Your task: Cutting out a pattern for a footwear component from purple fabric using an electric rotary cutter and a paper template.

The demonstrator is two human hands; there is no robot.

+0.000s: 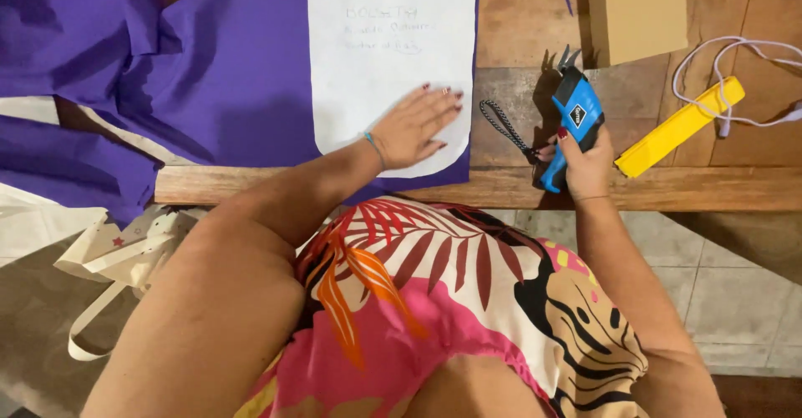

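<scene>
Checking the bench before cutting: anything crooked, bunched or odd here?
The purple fabric is bunched in folds at the left, not flat. Under the left hand the white paper pattern lies flat. The right hand holds blue electric scissors.

Purple cloth (225, 76): woven fabric, matt, soft, creased into folds at its left side.
Pattern sheet (393, 50): white paper, matt, smooth, lying flat on the cloth.
Cutting tool (573, 121): blue plastic body, slightly glossy, with a black grip; dark metal blades at the tip; braided cord loop, black-and-white.
Table (518, 188): bare wood, brown, worn and scuffed, grain visible.
Yellow bar (681, 126): smooth plastic, light sheen.
Box (639, 9): tan cardboard, matt.
Cable (735, 76): pale, smooth plastic sheath.
</scene>
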